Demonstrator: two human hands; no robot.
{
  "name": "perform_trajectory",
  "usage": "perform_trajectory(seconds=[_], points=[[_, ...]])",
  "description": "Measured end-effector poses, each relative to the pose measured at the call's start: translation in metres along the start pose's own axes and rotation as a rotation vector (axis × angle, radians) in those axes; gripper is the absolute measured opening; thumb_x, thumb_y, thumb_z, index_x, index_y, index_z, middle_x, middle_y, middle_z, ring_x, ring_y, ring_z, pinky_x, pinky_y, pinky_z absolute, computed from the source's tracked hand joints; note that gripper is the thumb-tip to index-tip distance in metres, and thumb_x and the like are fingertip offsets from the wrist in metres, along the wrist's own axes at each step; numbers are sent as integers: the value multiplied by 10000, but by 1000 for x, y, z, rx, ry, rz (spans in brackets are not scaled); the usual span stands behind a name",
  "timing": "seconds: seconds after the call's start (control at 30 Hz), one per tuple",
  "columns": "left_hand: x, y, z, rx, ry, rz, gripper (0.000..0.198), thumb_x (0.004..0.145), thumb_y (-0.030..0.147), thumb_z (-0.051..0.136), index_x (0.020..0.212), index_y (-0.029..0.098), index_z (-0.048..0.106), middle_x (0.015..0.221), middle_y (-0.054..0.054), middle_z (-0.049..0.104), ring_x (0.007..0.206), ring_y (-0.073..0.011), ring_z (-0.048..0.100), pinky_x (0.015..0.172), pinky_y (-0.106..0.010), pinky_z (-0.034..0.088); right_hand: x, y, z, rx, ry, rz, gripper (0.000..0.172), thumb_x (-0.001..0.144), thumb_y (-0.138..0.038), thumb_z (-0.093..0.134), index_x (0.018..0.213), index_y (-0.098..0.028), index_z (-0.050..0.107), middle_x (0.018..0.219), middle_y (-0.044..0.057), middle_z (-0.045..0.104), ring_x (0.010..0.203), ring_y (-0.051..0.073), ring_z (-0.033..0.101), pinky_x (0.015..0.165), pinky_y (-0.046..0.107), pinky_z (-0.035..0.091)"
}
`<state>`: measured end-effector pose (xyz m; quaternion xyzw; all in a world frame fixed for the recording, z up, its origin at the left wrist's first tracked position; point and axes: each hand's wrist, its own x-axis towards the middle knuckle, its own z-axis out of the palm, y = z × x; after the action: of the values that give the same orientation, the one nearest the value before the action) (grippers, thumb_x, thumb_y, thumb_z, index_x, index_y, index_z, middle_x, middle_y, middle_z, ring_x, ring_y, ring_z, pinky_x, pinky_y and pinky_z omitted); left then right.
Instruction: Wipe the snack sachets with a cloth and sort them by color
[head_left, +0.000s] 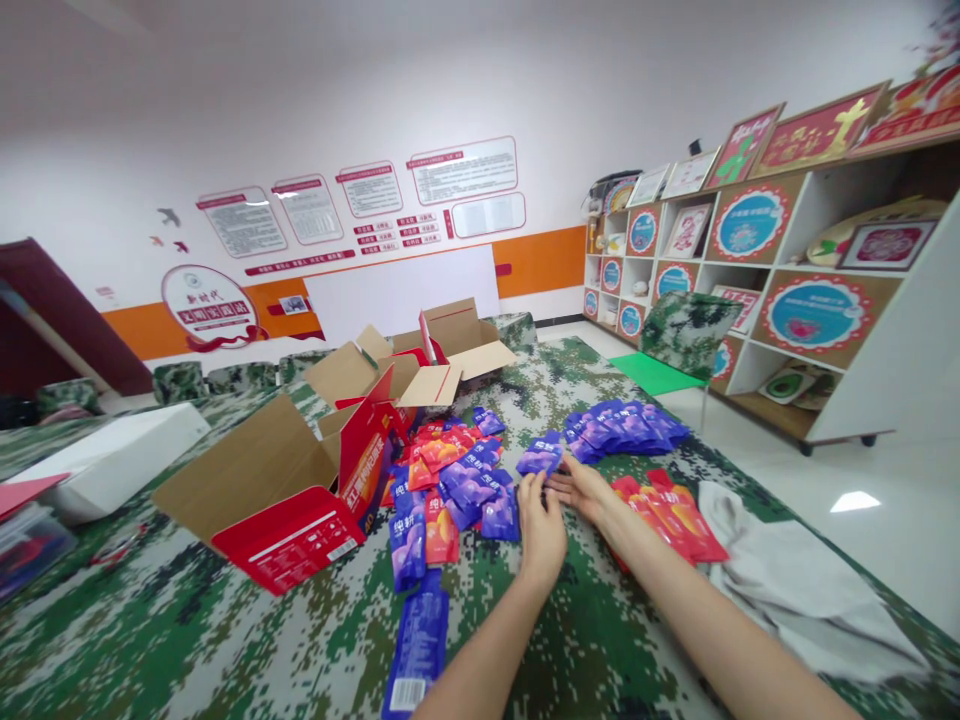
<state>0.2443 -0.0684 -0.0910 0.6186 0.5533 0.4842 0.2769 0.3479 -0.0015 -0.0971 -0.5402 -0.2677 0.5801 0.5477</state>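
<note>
Both of my hands meet at a purple pouch [540, 454] in the middle of the table. My left hand [541, 525] has its fingers bent at the pouch's near edge, and my right hand [589, 490] touches its right side with fingers partly extended. Just beyond my right hand lies an overlapping row of purple pouches [626, 428]. Red pouches [675, 515] are laid out beside my right forearm. To the left of my hands is a mixed pile with red pouches [442, 525] and purple pouches [469, 480]. One purple pouch [420, 645] lies back side up nearer to me.
Open red cardboard boxes [300, 535] stand left of the pile, with more open boxes [465, 340] behind. A grey cloth [802, 590] lies at the right table edge. A white box [112, 460] is far left. Shelves [817, 320] and a chair [686, 335] stand beyond.
</note>
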Motion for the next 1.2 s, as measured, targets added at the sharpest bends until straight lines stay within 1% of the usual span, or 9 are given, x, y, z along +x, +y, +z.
perform_trajectory(seconds=[0.1,0.23,0.37,0.6,0.73,0.83,1.03,1.1,1.2], points=[[-11,13,3,-83,-33,83,280,861,255,344,969,181,592,1042,-81,566,1031,-163,502,937,-302,358,14,-5,-6,85,109,-98,213,729,-379,555,723,-176,493,554,-29,573,493,113,565,507,248,489],[-6,10,5,-92,143,-95,287,782,363,508,960,139,525,935,-97,572,861,-176,541,792,-302,426,8,-1,-11,128,193,-225,260,682,-406,597,795,-179,544,602,-58,593,533,97,548,526,209,467],[6,-2,4,-192,-56,-153,244,727,343,574,859,138,575,800,-58,625,722,-156,561,695,-270,434,-9,2,-6,121,181,-269,340,646,-457,630,805,-160,585,688,-21,646,605,124,577,542,221,465],[10,2,-2,-210,-97,-77,134,714,271,563,726,143,602,669,-10,615,612,-118,524,596,-225,387,-8,-17,-9,229,53,-49,111,744,-272,549,700,-171,538,581,-4,617,512,136,575,551,267,499],[13,-4,2,-530,-203,-182,206,693,326,603,705,122,573,590,12,553,518,-79,462,525,-199,353,-12,-19,-11,241,-66,53,153,795,-254,486,683,-162,537,567,25,612,516,153,593,544,281,508],[13,-9,6,-740,-206,-243,301,659,395,650,732,113,575,598,19,537,491,-56,428,500,-184,335,-18,-17,-11,280,-150,67,176,813,-308,486,738,-163,552,594,28,627,541,161,608,534,279,511],[11,1,2,-753,-290,-179,315,639,415,673,711,120,585,592,13,556,503,-63,462,522,-186,372,-23,-31,-16,389,-251,194,184,838,-265,446,727,-162,551,546,27,616,498,159,600,515,287,509],[12,0,1,-680,-290,-151,294,666,406,647,731,124,602,596,7,573,506,-73,481,524,-192,390,-23,-33,-15,391,-231,183,201,835,-294,454,719,-163,554,545,28,619,505,160,601,514,283,508],[15,-11,5,-625,-222,-179,306,726,409,569,809,119,620,628,-15,605,504,-94,516,530,-216,429,-27,-22,-9,353,-153,24,211,789,-370,532,727,-172,569,578,21,637,548,156,609,529,262,506]])
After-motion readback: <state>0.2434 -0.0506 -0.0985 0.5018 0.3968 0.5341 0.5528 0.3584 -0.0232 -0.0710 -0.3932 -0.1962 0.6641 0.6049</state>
